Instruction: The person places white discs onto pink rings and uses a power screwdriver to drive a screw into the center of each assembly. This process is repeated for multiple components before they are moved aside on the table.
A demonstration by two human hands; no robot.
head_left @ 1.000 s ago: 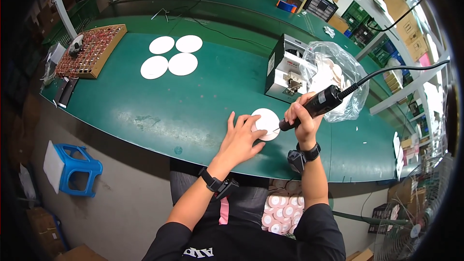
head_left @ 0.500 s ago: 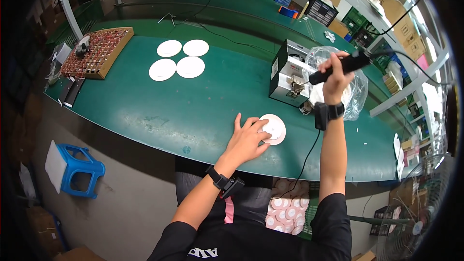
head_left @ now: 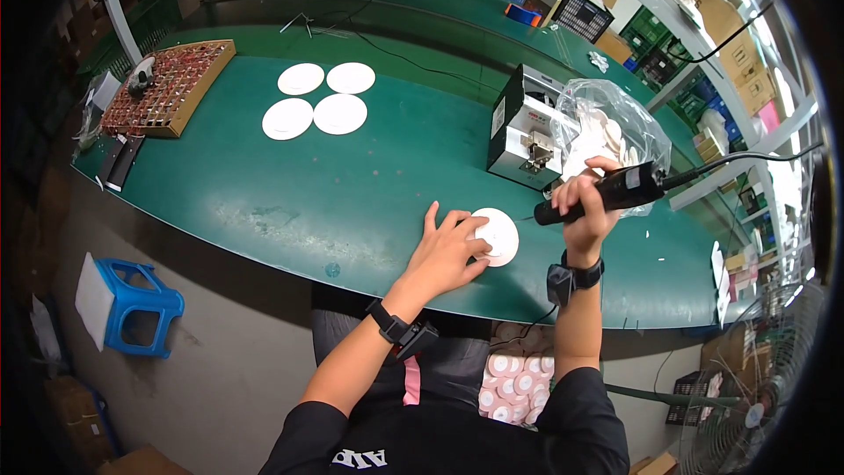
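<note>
A round white disc (head_left: 504,252) with a pale pink rim lies flat near the table's front edge. My left hand (head_left: 442,257) rests beside it with fingers spread, a few fingertips on its face. In my right hand (head_left: 585,218) is a black corded electric screwdriver (head_left: 631,186), held sideways. Its thin bit points left, at the disc's upper right edge; whether it touches cannot be told. Behind it stands a black and silver screw feeder box (head_left: 527,136), next to a clear plastic bag (head_left: 646,132) of pale parts.
Several white discs (head_left: 340,114) lie at the back left of the green table (head_left: 378,185). A shallow tray of red parts (head_left: 180,92) sits at the far left. More pinkish discs (head_left: 519,384) are piled below the table edge. A blue stool (head_left: 141,308) stands at left.
My right hand has brought the screwdriver down and left, from beside the feeder box to near the disc. My left hand has stayed on the disc. The view has shifted slightly.
</note>
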